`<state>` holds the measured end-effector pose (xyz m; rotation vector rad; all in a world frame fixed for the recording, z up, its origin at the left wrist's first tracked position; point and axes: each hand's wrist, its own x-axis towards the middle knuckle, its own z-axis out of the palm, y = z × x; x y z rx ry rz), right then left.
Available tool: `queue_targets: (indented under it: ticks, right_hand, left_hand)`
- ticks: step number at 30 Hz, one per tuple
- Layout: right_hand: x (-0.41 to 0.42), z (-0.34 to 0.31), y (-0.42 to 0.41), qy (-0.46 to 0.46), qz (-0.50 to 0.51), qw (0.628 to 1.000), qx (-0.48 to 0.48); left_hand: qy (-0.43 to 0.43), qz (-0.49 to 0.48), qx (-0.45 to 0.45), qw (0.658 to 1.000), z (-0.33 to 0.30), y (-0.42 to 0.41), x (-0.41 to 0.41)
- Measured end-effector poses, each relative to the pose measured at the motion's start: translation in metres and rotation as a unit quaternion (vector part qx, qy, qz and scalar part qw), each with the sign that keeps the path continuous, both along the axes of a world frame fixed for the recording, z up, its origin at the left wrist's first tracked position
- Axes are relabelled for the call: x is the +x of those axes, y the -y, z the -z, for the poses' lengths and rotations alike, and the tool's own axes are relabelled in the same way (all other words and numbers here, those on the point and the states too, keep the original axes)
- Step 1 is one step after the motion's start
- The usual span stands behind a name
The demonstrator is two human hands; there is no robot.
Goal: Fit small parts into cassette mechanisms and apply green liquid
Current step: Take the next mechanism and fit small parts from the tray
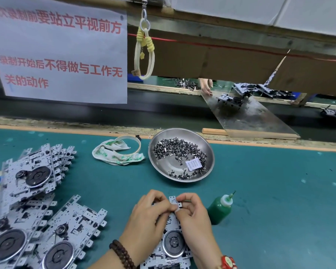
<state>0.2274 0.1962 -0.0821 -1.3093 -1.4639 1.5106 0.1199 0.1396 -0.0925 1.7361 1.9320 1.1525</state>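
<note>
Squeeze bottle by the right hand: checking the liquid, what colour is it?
Green, with a whitish cap; squeeze bottle, head view.

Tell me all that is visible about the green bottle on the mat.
The green bottle is a small squeeze bottle of translucent plastic, filled with green liquid. It has a white cap that ends in a thin pointed nozzle. It stands on the teal mat, leaning, its nozzle pointing up and to the right. It is just right of the right hand; no hand holds it.
</note>
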Motion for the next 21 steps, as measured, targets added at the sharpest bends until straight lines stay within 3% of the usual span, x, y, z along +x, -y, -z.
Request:
queue_targets:
  ticks: [8, 12, 17, 21]
  right_hand:
    - [0.005, -0.001, 0.0, 0.008, -0.022, 1.0, -0.009]
    - [0.012, -0.004, 0.007, -0.016, -0.014, 1.0, 0.02]
    - [0.022, -0.003, 0.02, -0.026, 0.029, 0.998, 0.057]
    - [0.032, -0.002, 0.025, -0.005, 0.03, 0.997, 0.074]
  left_hand:
    - [-0.076, 0.049, -0.008, 0.996, -0.003, 0.005, -0.004]
    - [-0.054, 0.012, 0.01, 0.998, -0.002, 0.007, -0.003]
    - [0.037, -0.068, 0.015, 0.997, -0.003, 0.017, 0.0]
    - [0.049, -0.091, -0.012, 0.995, -0.007, 0.028, -0.001]
